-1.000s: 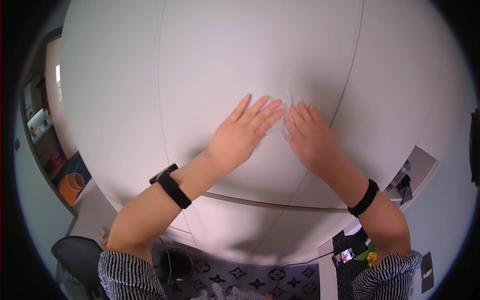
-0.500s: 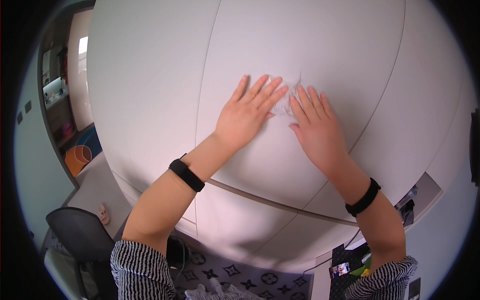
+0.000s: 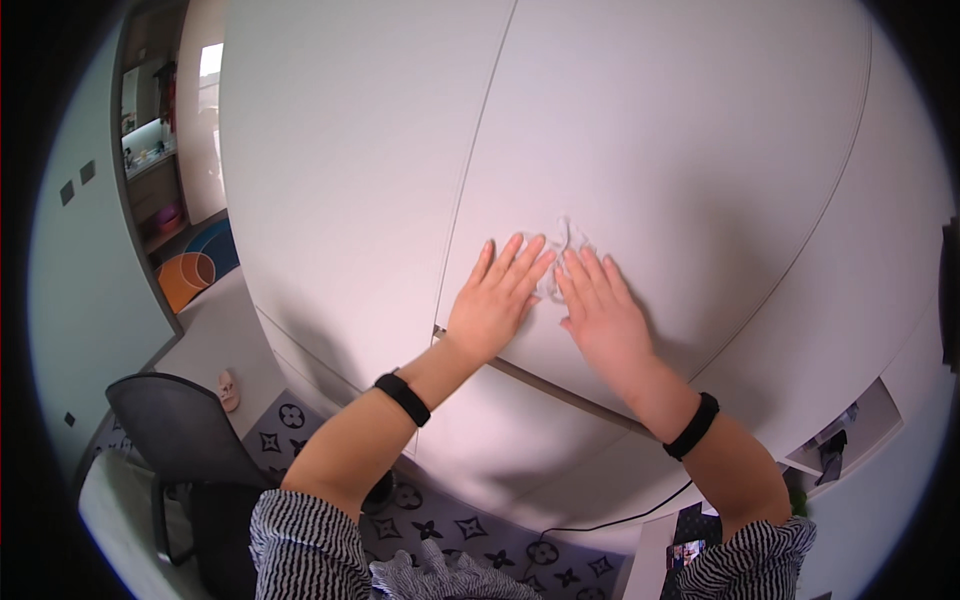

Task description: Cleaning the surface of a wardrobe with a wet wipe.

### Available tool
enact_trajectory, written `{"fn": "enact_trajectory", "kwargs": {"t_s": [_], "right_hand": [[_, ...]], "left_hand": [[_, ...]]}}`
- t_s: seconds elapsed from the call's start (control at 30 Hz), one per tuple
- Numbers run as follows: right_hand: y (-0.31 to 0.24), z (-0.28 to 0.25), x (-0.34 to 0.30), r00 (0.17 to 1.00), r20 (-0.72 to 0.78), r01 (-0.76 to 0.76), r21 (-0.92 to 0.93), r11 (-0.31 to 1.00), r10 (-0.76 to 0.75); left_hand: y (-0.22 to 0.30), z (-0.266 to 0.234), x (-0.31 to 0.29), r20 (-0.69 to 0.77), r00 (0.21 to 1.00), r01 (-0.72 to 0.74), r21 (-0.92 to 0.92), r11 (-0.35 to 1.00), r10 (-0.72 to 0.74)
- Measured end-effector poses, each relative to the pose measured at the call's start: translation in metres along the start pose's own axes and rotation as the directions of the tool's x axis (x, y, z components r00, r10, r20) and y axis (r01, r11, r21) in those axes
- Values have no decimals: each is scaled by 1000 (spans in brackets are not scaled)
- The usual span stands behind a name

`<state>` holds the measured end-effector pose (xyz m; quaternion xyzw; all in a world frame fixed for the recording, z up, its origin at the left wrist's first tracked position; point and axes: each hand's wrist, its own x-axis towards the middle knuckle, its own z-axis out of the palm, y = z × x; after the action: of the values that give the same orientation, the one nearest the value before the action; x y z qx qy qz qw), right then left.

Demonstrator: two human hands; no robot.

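A crumpled white wipe (image 3: 552,290) lies pressed against the upright white cabinet door (image 3: 640,130), partly hidden under my fingers. My left hand (image 3: 495,305) rests flat at its left side, fingers stretched and slightly spread. From the right, my right hand (image 3: 602,312) presses on it too, with long straight fingers. A small gap between the two hands shows part of the wipe's folds. Black bands circle both my wrists.
Below my hands a recessed seam (image 3: 560,392) crosses the cabinet. A dark chair (image 3: 180,425) stands at the lower left, near a pink slipper (image 3: 229,390). A black cable (image 3: 615,522) runs over the patterned floor mat (image 3: 450,535). An open niche (image 3: 865,425) holds items at right.
Both hands have slid down the door with the wipe, closer to the recessed seam. The view has shifted, showing more of the chair and floor at the left.
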<state>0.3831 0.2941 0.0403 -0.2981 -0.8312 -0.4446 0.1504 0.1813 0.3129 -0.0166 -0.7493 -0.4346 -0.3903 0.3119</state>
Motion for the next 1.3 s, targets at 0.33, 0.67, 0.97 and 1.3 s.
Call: {"fn": "enact_trajectory", "kwargs": {"t_s": [0.33, 0.67, 0.97, 1.3], "right_hand": [[-15, -11, 34, 993, 94, 70, 40, 997, -73], [-62, 35, 23, 993, 63, 104, 4, 995, -104], [-138, 76, -20, 962, 159, 190, 197, 962, -223], [-184, 88, -27, 981, 187, -28, 410, 912, -55]], "left_hand": [[-31, -7, -16, 48, 997, 67, 12, 998, -67], [-21, 19, -71, 63, 954, 299, -115, 947, -293], [5, 59, -181, 215, 885, 461, -279, 843, -413], [12, 64, -198, 249, 835, 544, -230, 807, -491]]}}
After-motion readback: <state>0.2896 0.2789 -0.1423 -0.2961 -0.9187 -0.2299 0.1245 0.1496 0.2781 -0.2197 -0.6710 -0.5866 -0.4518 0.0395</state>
